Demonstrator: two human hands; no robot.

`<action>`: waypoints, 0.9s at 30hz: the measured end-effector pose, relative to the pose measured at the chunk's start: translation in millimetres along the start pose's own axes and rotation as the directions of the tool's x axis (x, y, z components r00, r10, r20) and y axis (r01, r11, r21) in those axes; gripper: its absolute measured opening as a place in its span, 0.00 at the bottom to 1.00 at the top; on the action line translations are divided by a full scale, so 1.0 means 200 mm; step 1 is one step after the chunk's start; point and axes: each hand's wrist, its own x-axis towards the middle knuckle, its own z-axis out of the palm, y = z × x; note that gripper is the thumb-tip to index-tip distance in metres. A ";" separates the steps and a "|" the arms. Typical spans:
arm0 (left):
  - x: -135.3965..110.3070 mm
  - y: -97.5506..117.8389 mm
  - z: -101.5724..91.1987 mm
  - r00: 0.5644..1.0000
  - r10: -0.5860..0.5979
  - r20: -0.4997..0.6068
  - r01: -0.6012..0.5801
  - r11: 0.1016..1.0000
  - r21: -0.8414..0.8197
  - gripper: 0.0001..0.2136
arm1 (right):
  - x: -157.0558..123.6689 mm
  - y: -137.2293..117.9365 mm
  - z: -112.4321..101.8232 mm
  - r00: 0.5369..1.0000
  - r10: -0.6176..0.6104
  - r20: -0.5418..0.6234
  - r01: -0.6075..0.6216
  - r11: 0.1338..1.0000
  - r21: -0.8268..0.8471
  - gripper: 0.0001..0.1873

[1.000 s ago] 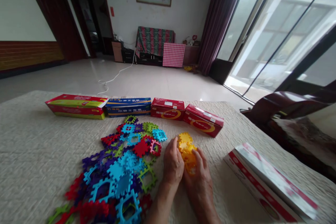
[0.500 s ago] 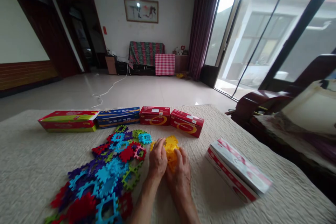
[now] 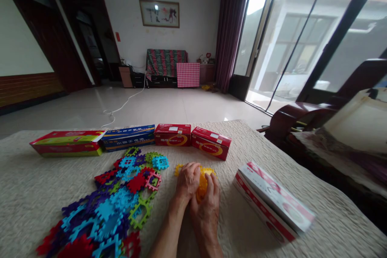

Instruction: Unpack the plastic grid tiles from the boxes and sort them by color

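Yellow interlocking plastic building tiles [image 3: 202, 188] are between my two hands, low over the cloth-covered surface. My left hand [image 3: 188, 181] is closed over their left side, its fingers curled across the top. From the right, my right hand [image 3: 208, 205] grips them with bent fingers. A yellow notched edge shows past the left fingers, and another behind the right fingertips. How the tiles join is hidden by my hands. Left of my hands lies a loose heap of notched tiles [image 3: 113, 209] in blue, purple, red, green and pink.
Along the far edge stand a red-and-yellow box [image 3: 68, 143], a blue box [image 3: 129, 137] and two red boxes [image 3: 172, 134]. A white-and-red box [image 3: 273, 203] lies at the right. Beyond it is a dark wooden armchair [image 3: 290, 119].
My left hand has moved further over the yellow tiles, covering more of them. The tiles are turned differently in my hands. The whole view has shifted slightly.
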 end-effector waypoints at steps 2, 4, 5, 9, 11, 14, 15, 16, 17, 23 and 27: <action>0.01 0.00 -0.03 0.999 -0.008 -0.042 0.008 1.000 0.007 0.16 | 0.00 0.00 -0.01 1.000 0.010 -0.020 -0.010 1.000 0.004 0.26; 0.03 -0.02 -0.05 0.995 -0.036 -0.089 0.038 0.999 0.025 0.16 | 0.00 0.00 -0.01 1.000 0.020 -0.025 -0.019 1.000 0.007 0.26; 0.03 -0.03 -0.05 0.993 -0.054 -0.104 0.057 0.998 0.032 0.16 | 0.00 -0.01 -0.01 1.000 0.026 -0.015 -0.026 1.000 0.010 0.27; -0.02 -0.06 -0.05 0.992 -0.096 -0.088 0.098 0.995 0.018 0.14 | 0.01 -0.01 -0.02 0.994 0.078 0.071 -0.080 0.996 0.029 0.27; -0.07 -0.07 -0.05 0.991 -0.110 -0.081 0.109 0.994 -0.009 0.16 | 0.01 -0.02 -0.03 0.991 0.093 0.100 -0.096 0.995 0.025 0.26; -0.14 -0.08 -0.07 0.988 -0.137 -0.073 0.128 0.984 -0.123 0.18 | 0.02 -0.04 -0.05 0.989 0.094 0.118 -0.094 0.996 -0.004 0.24; -0.15 -0.08 -0.08 0.987 -0.147 -0.069 0.133 0.976 -0.171 0.18 | 0.02 -0.06 -0.05 0.988 0.092 0.127 -0.091 0.996 -0.016 0.23; -0.16 -0.08 -0.08 0.986 -0.155 -0.065 0.138 0.967 -0.213 0.18 | 0.03 -0.07 -0.06 0.986 0.092 0.136 -0.089 0.996 -0.026 0.22; -0.16 -0.08 -0.09 0.984 -0.164 -0.063 0.144 0.960 -0.242 0.18 | 0.03 -0.08 -0.07 0.986 0.093 0.140 -0.089 0.996 -0.031 0.20; -0.17 -0.05 -0.09 0.985 -0.137 -0.106 0.115 0.975 -0.191 0.18 | 0.16 0.01 -0.16 0.975 0.208 0.079 -0.213 0.975 0.058 0.26; -0.20 -0.04 -0.05 0.990 -0.041 -0.132 0.030 0.996 -0.087 0.17 | 0.29 0.19 -0.28 0.954 0.249 0.165 -0.259 0.965 0.042 0.28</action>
